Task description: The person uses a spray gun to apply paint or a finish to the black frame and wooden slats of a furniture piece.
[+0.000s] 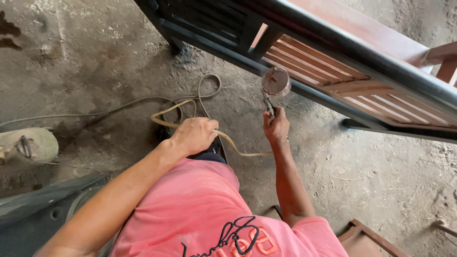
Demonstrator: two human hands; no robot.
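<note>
Head view looks down past a pink shirt (209,214) to a rough concrete floor (381,181). The right hand (277,127) is closed around the handle of a spray gun (273,90), held up with its round metal cup on top, close beside the dark lower rail of a slatted wooden furniture frame (333,62); whether the nozzle touches the rail cannot be told. The left hand (194,134) is closed in a loose fist around a yellowish air hose (190,124), which loops on the floor to the left and then runs across to the underside of the spray gun. A second, grey hose or cable (143,102) lies curled on the floor beyond it and trails off to the left, toward a pale cylinder-shaped object (28,145) at the picture's edge.

As a judgement: the spray gun looks rigid and top-heavy, since the cup sits above the grip, so the handle below the cup is the sound place to hold it, with the cup kept upright. The metal cup seems smooth and probably slippery, a poor place to grasp. The air hose looks soft and springy, light, apt to coil back or drag; holding it a little way behind the gun, as the left hand does, keeps slack off the frame's surface.
</note>
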